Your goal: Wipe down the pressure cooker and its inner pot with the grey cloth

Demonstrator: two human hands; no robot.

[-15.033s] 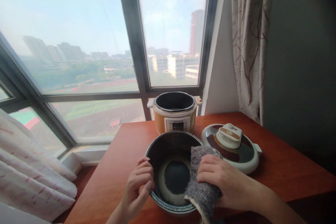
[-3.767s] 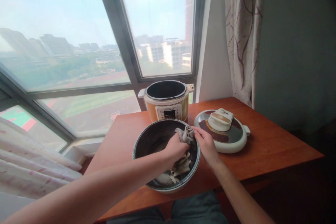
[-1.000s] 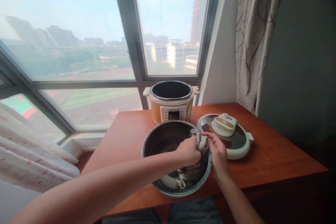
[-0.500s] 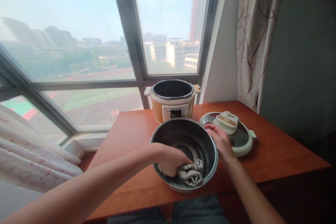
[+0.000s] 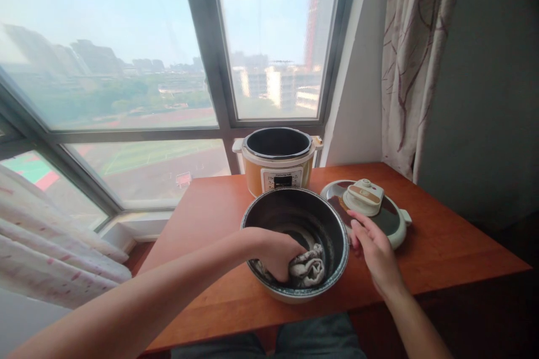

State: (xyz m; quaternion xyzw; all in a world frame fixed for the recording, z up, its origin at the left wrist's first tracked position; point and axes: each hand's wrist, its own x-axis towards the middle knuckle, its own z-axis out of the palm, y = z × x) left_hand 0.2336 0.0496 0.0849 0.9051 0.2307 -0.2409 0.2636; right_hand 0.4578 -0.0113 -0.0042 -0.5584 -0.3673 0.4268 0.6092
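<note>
We sit before a wide window (image 5: 168,50) with a curtain (image 5: 412,56) at its right. Our wooden table (image 5: 442,247) carries a cooker (image 5: 278,161), its lid (image 5: 370,207) and, nearest us, a pot (image 5: 295,219). Inside it, our left hand (image 5: 275,252) closes its fingers around a cloth (image 5: 309,269); our right hand (image 5: 377,252) rests open beside the rim, holding nothing.

One view is given, from a head-worn camera, aimed forward and down across the table (image 5: 442,247) toward the window (image 5: 126,67), at arm's reach.
</note>
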